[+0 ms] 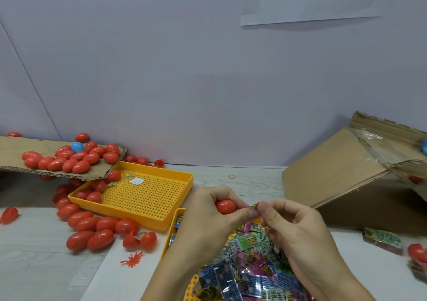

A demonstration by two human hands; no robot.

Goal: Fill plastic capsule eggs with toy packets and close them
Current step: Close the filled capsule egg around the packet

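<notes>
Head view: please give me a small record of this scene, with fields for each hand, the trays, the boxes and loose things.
left hand: grips a red egg
right hand: pinches a packet beside the egg
egg state: cannot tell if open or closed
near tray: yellow, holds a packet heap
far tray: yellow, perforated, a few red eggs at its left end
cardboard sheet: left, carries red eggs and one blue egg
box: right, tipped
open egg: on table, halves apart
toy bug: orange, on table
</notes>
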